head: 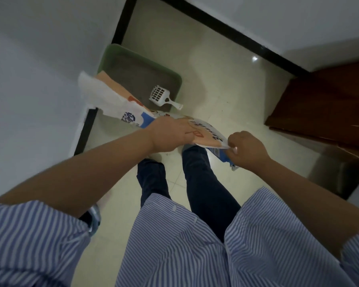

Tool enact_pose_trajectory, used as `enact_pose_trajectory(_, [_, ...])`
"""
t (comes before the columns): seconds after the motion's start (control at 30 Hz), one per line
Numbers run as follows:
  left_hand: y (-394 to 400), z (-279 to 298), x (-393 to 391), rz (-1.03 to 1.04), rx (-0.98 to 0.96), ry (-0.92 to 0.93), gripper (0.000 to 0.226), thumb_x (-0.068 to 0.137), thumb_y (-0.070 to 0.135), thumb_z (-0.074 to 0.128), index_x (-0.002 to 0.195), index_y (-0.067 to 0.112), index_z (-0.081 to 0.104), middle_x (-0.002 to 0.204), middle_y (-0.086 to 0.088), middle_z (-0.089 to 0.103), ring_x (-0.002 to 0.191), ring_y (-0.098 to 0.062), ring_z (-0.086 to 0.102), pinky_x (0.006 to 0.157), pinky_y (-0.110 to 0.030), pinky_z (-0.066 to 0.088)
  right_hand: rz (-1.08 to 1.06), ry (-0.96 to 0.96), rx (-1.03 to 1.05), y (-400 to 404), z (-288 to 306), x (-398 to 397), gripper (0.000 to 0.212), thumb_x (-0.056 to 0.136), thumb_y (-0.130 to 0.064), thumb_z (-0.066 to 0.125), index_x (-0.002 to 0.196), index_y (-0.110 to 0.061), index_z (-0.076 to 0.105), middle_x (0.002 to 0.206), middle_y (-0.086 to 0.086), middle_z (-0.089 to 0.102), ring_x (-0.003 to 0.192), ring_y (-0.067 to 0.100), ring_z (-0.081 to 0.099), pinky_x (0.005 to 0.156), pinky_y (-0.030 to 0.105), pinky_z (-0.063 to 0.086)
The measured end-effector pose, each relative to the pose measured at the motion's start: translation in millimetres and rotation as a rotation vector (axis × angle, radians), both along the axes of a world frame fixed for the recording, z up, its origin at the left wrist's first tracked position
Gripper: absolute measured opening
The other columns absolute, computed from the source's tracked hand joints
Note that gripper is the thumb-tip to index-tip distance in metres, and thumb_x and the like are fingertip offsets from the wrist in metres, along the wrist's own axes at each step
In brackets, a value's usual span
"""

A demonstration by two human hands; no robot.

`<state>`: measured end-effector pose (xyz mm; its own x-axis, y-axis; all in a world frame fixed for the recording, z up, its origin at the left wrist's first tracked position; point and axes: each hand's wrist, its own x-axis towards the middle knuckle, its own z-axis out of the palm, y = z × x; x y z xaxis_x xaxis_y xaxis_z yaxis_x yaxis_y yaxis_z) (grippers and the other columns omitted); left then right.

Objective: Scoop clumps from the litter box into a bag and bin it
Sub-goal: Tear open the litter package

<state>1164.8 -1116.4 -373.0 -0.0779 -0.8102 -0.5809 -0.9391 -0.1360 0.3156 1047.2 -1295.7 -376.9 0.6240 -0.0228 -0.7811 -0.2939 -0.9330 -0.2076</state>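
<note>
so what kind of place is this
Likely a corner of a home: pale glossy floor tiles, white walls with black skirting, a brown wooden door, and a green plastic litter tray in the corner.

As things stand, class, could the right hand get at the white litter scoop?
Probably not yet: the right hand grips the bag, as does the left hand. The scoop lies unobstructed in the litter box.

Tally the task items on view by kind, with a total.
Green plastic litter box: 1
White slotted plastic scoop, lying in the box: 1
Printed white, orange and blue bag, held by left hand and right hand: 1
Total: 3
</note>
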Motion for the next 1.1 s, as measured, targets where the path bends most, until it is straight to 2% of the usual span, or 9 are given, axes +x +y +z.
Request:
enact_pose_trajectory(0.07, [-4.1,5.6,2.2,-0.088,0.136,-0.048,0.040,0.100,0.009,0.028,0.139,0.014,0.033,0.145,-0.005,0.034,0.125,-0.019,0.042,0.083,-0.028,0.043,-0.047,0.086,0.019,0.9,-1.9,-0.3,0.045,0.085,-0.040,0.055,0.116,-0.006,0.052,0.111,0.010,0.058,0.095,0.023,0.055,0.075,0.032,0.048])
enact_pose_trajectory(0.13, [-4.2,10.5,4.7,-0.020,0.075,-0.019,0.037,0.094,0.007,0.044,0.131,0.011,0.045,0.136,-0.007,0.048,0.113,-0.019,0.054,0.076,-0.026,0.047,-0.070,0.221,0.037,5.3,-3.1,-1.2,0.050,0.084,-0.047,0.054,0.116,-0.008,0.050,0.107,0.009,0.061,0.090,0.024,0.063,0.076,0.035,0.054])
enact_pose_trajectory(0.23, [11.7,7.4,14.1,-0.028,-0.256,-0.013,0.040,0.036,0.001,0.089,0.071,0.008,0.072,0.070,-0.007,0.071,0.048,-0.017,0.063,0.034,-0.014,0.037,-0.039,0.274,0.032,16.4,-4.3,2.6,0.039,0.092,-0.036,0.046,0.114,-0.004,0.051,0.108,0.014,0.063,0.093,0.029,0.064,0.082,0.038,0.053])
enact_pose_trajectory(0.27, [17.2,5.3,16.5,0.014,-0.255,0.002,0.039,0.028,0.000,0.089,0.061,0.009,0.071,0.058,-0.006,0.067,0.038,-0.016,0.058,0.030,-0.012,0.033,-0.029,0.257,0.017,19.4,-4.1,6.7,0.033,0.093,-0.027,0.046,0.115,-0.003,0.051,0.111,0.015,0.062,0.097,0.030,0.062,0.084,0.038,0.051])
enact_pose_trajectory(0.33, [24.8,-2.3,20.6,0.062,-0.276,-0.006,0.018,0.048,-0.002,0.075,0.062,0.008,0.071,0.053,-0.006,0.064,0.035,-0.018,0.056,0.032,-0.013,0.035,-0.010,0.214,-0.019,23.2,-3.0,15.4,0.030,0.092,-0.018,0.045,0.117,-0.003,0.051,0.113,0.016,0.061,0.099,0.031,0.061,0.084,0.036,0.050])
enact_pose_trajectory(0.43, [36.9,-17.8,31.6,0.179,-0.294,-0.040,0.031,0.068,0.004,0.040,0.065,0.007,0.071,0.052,-0.007,0.061,0.038,-0.020,0.055,0.037,-0.019,0.041,0.016,0.154,-0.045,28.2,1.5,26.8,0.032,0.093,-0.019,0.043,0.120,-0.005,0.051,0.113,0.014,0.062,0.099,0.029,0.060,0.081,0.033,0.049])
enact_pose_trajectory(0.67, [56.0,-35.2,40.7,0.439,-0.259,-0.108,0.038,0.072,0.006,0.034,0.070,0.005,0.071,0.067,-0.012,0.070,0.057,-0.027,0.066,0.047,-0.032,0.054,-0.007,0.080,-0.030,39.8,11.3,42.8,0.034,0.095,-0.021,0.038,0.121,-0.005,0.052,0.115,0.016,0.060,0.101,0.032,0.059,0.081,0.031,0.047])
enact_pose_trajectory(0.83, [37.1,-33.9,32.2,0.711,0.071,-0.110,0.037,0.090,0.001,0.038,0.124,0.005,0.052,0.123,-0.016,0.054,0.115,-0.032,0.047,0.090,-0.041,0.042,-0.054,0.111,-0.020,38.5,16.6,51.0,0.036,0.095,-0.022,0.042,0.124,-0.001,0.049,0.118,0.019,0.058,0.104,0.033,0.059,0.085,0.031,0.047])
enact_pose_trajectory(1.1, [28.6,-35.9,27.4,0.701,0.177,-0.107,0.044,0.093,0.000,0.036,0.135,0.009,0.043,0.131,-0.015,0.048,0.123,-0.030,0.041,0.093,-0.040,0.042,-0.047,0.171,-0.032,40.6,17.9,52.5,0.036,0.091,-0.018,0.048,0.123,-0.001,0.050,0.119,0.016,0.057,0.107,0.030,0.058,0.088,0.030,0.047])
